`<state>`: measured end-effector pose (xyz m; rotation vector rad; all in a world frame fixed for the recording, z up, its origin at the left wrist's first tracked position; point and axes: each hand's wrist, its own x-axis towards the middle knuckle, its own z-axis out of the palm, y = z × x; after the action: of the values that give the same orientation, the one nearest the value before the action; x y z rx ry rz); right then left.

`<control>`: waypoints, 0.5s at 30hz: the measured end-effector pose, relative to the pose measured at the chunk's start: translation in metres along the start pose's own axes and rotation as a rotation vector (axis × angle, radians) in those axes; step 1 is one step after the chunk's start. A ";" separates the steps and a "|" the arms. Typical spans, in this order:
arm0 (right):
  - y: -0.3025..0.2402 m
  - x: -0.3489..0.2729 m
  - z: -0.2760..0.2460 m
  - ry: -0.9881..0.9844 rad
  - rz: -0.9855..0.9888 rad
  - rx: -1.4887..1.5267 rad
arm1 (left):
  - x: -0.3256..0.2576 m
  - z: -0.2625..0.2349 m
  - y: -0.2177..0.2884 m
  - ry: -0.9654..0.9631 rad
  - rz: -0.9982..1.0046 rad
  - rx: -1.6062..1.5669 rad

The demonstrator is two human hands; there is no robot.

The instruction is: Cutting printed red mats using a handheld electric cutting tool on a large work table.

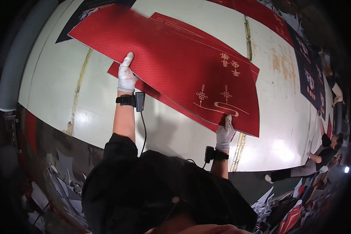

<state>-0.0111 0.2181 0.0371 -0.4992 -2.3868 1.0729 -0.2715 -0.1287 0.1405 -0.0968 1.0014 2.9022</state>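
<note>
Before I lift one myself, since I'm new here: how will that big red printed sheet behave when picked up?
Probably light but awkward: the red sheet spans both gloved hands, left hand and right hand. It looks fairly stiff, like thin board, staying nearly flat where lifted off the table, though it may bow mid-span. Its smooth face could slide on the sheets beneath.

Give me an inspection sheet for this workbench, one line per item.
Surface: pale worn table with yellowish seams.
Job's things: large red printed card sheet, lifted at its near edge over more red sheets.
Clutter: dark printed sheets along the far right.
Grips: white-gloved left hand and right hand both hold the sheet's near edge.
Cables: black wrist-unit cable at the left forearm.
Surroundings: paper offcuts on the floor; another person at right.
</note>
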 end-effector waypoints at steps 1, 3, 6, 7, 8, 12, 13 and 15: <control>0.007 -0.007 -0.003 -0.023 -0.051 -0.085 | 0.003 -0.002 -0.003 -0.002 -0.004 -0.001; 0.029 -0.026 0.014 -0.036 -0.107 -0.235 | 0.008 -0.023 -0.018 0.067 -0.048 -0.006; 0.028 -0.041 0.038 0.004 0.245 0.073 | 0.022 -0.120 -0.084 0.379 0.048 0.638; 0.023 -0.041 0.047 0.078 0.659 0.523 | 0.018 -0.142 -0.105 0.481 0.035 0.923; 0.011 -0.037 0.055 0.093 1.063 0.997 | 0.029 -0.220 -0.108 0.587 -0.017 1.250; 0.113 -0.079 0.052 -0.025 1.256 1.438 | 0.017 -0.155 -0.139 0.879 0.054 0.947; 0.108 -0.082 0.051 -0.031 1.200 1.365 | 0.021 -0.172 -0.132 0.929 -0.021 0.847; 0.110 -0.089 0.051 -0.013 1.141 1.368 | 0.030 -0.151 -0.136 1.054 0.052 0.746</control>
<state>0.0484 0.2122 -0.1011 -1.2267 -0.6805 2.6814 -0.2840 -0.1137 -0.0646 -1.6259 2.1014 2.1704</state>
